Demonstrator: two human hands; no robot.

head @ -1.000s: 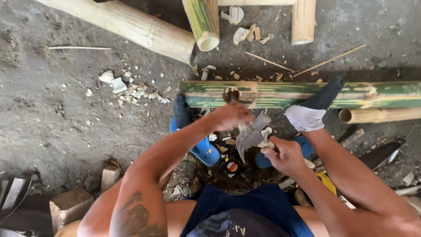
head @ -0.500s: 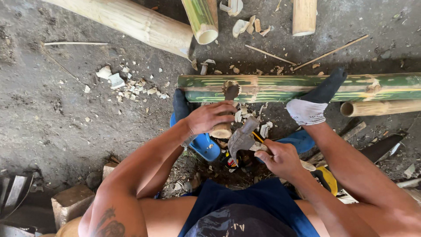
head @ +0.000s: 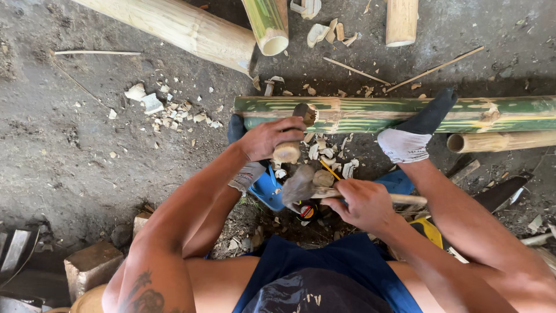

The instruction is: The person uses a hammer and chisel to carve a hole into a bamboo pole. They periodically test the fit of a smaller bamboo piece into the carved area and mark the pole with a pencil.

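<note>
Head view, looking straight down: the person sits low on the dirt floor [head: 69, 162], socked feet braced against a long green bamboo pole [head: 359, 113] lying across the frame. The left hand [head: 267, 138] is clenched around a short wooden stub [head: 286, 152], a cut round end showing just below the knuckles, right in front of the pole. The right hand [head: 362, 204] is wrapped tight on the wooden handle of a hatchet [head: 300, 186], its dull grey head poking out to the left, just below the stub.

That stub looks stiff, dry and light, easy to pin with one fist, though its smooth round skin could roll or slip, so a full wrap near the top, fingers clear of the cut end, seems the safe hold. The hatchet looks head-heavy; gripping close behind the head, as here, gives control.

Pale chips [head: 324, 152] litter the ground between the hands and pole. More bamboo lengths [head: 174, 26] lie beyond, up top.
</note>
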